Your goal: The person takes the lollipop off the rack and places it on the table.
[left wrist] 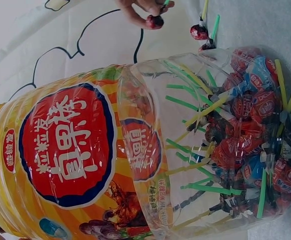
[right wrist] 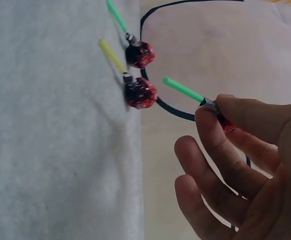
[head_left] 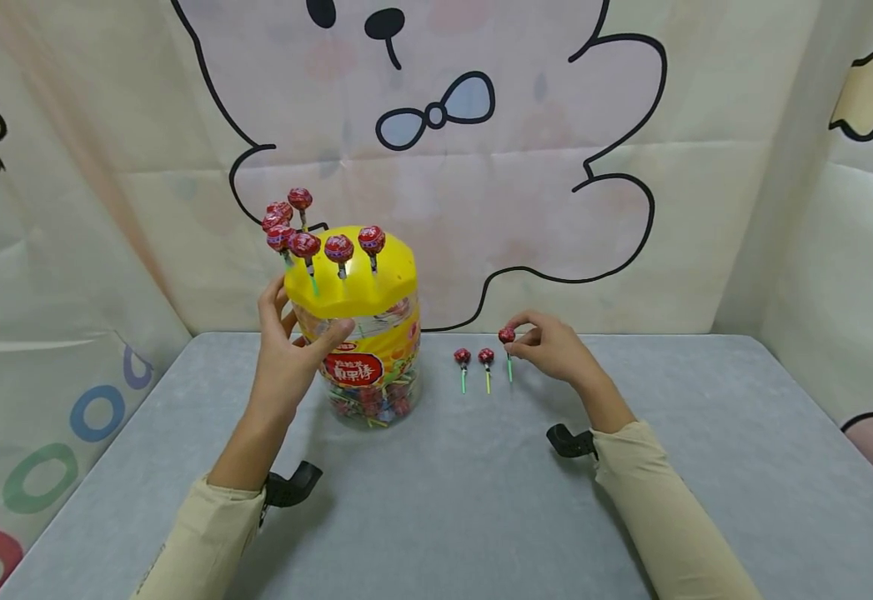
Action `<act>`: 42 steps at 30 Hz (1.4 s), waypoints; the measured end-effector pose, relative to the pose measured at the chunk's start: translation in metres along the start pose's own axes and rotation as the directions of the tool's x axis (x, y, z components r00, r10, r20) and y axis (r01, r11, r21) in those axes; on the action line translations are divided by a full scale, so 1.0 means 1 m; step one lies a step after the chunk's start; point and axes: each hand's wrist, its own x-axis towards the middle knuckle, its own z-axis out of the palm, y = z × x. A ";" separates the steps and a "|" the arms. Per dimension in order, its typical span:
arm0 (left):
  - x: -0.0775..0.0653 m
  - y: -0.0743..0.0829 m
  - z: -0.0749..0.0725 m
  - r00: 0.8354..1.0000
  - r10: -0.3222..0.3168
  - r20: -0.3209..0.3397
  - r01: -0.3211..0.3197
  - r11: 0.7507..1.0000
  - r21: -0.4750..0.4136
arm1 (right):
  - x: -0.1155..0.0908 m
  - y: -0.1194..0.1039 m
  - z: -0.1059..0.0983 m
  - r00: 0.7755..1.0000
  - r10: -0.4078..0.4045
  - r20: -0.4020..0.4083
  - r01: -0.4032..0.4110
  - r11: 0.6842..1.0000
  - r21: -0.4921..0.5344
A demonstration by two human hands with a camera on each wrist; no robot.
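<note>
A clear plastic candy jar [head_left: 372, 358] with a yellow lid [head_left: 357, 287] and a yellow-and-red label [left wrist: 65, 145] stands on the table, lollipops [left wrist: 245, 135] piled in its bottom. My left hand [head_left: 289, 354] grips the jar just under the lid, thumb at the front and fingers behind. Several red-wrapped lollipops [head_left: 338, 249] stick up from the lid's left and front rim. Between thumb and index finger, my right hand [head_left: 552, 350] pinches a red lollipop with a green stick [right wrist: 183, 90]. Just left of it, two red lollipops [head_left: 486, 358] lie on the table, one stick yellow, one green.
The grey-covered table [head_left: 451, 500] reaches back to a cloth backdrop [head_left: 541, 208] printed with a cartoon animal. Side cloths hang at left and right. A black wrist mount [head_left: 293, 485] sits on the left forearm, another black mount [head_left: 569, 442] on the right.
</note>
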 end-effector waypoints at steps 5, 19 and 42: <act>-0.001 0.002 0.000 1.000 -0.013 0.000 0.013 1.000 -0.004 | 0.002 0.005 0.002 0.999 0.030 0.013 -0.030 0.999 -0.035; -0.002 0.003 0.000 1.000 -0.025 -0.001 0.025 1.000 -0.002 | 0.007 0.010 0.010 0.994 0.099 0.044 -0.093 0.987 -0.129; -0.001 -0.001 -0.001 1.000 -0.002 0.002 0.002 1.000 0.015 | 0.007 0.011 0.019 0.990 0.134 -0.049 -0.142 0.963 -0.229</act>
